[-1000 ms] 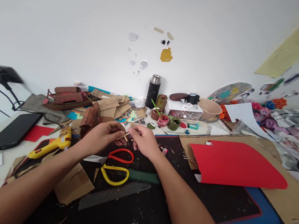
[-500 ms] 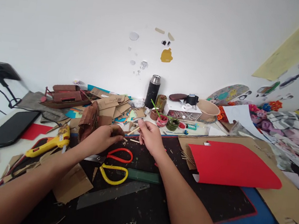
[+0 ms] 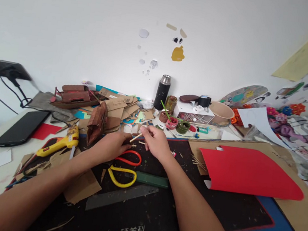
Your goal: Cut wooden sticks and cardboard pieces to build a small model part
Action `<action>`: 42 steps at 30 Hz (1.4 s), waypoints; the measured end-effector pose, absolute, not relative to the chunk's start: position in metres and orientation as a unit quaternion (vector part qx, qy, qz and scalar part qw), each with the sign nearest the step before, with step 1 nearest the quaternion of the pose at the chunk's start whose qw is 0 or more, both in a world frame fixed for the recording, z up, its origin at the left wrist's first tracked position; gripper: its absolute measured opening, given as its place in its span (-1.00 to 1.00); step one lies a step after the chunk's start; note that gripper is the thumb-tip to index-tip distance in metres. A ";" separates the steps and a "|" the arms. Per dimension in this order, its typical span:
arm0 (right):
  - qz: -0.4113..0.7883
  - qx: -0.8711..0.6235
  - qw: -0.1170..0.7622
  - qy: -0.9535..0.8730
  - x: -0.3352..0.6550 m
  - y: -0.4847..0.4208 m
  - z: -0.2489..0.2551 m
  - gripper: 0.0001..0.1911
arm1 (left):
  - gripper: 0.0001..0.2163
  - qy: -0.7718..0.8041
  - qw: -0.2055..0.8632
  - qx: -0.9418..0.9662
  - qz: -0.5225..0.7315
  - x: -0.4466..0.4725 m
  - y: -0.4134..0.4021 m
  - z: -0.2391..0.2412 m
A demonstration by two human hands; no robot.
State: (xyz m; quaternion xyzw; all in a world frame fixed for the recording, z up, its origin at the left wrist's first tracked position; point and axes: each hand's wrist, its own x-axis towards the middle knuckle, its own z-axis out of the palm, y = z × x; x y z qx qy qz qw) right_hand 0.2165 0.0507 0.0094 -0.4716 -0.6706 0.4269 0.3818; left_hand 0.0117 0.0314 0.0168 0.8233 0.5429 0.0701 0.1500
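Note:
My right hand [image 3: 155,141] pinches a short thin wooden stick [image 3: 136,138] between thumb and fingers, with the stick slanting down to the left. Just left of it, my left hand [image 3: 115,143] is low over the black mat [image 3: 201,207], its fingers bent and thumb apart from them; I see nothing held in it. Small cut stick pieces [image 3: 141,143] lie on the mat between the hands. Below them are scissors with one red and one yellow handle loop [image 3: 121,177]; their blades are hidden by my left forearm. A brown cardboard model piece [image 3: 96,123] stands beyond my left wrist.
A yellow glue gun [image 3: 59,145] and a black phone [image 3: 21,129] lie at left. Behind are a brown model boat [image 3: 74,97], cardboard scraps [image 3: 118,105], open paint jars [image 3: 183,126] and a black flask [image 3: 162,93]. Red paper [image 3: 248,172] covers cardboard at right.
The view has shifted slightly, so the scene sits further right. My left hand has come closer to the stick in my right hand, which stays pinched.

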 end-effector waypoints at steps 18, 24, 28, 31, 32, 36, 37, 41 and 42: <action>0.349 -0.498 0.348 -0.714 0.219 0.051 0.014 -0.66 | -0.51 0.495 0.348 0.764 0.226 0.000 0.038 0.033; 0.341 -0.493 0.353 -0.718 0.219 0.050 0.014 -0.66 | -0.60 0.480 0.366 0.765 0.225 0.000 0.037 0.030; 0.350 -0.484 0.341 -0.726 0.217 0.049 0.015 -0.68 | -0.60 0.484 0.357 0.767 0.221 0.002 0.036 0.028; 0.351 -0.478 0.324 -0.737 0.216 0.048 0.014 -0.68 | -0.66 0.500 0.322 0.777 0.206 0.002 0.036 0.030; 0.350 -0.476 0.319 -0.741 0.216 0.048 0.015 -0.68 | -0.67 0.506 0.311 0.778 0.205 0.001 0.037 0.032; 0.329 -0.486 0.294 -0.755 0.216 0.047 0.018 -0.74 | -0.65 0.545 0.281 0.749 0.251 -0.010 0.044 0.044; 0.316 -0.490 0.279 -0.763 0.216 0.047 0.019 -0.78 | -0.63 0.558 0.278 0.736 0.265 -0.013 0.046 0.048; 0.232 -0.489 0.188 -0.820 0.216 0.042 0.020 -0.88 | -0.59 0.573 0.293 0.711 0.283 -0.020 0.049 0.057; 0.212 -0.486 0.165 -0.832 0.215 0.041 0.019 -0.88 | -0.59 0.568 0.300 0.711 0.286 -0.020 0.048 0.056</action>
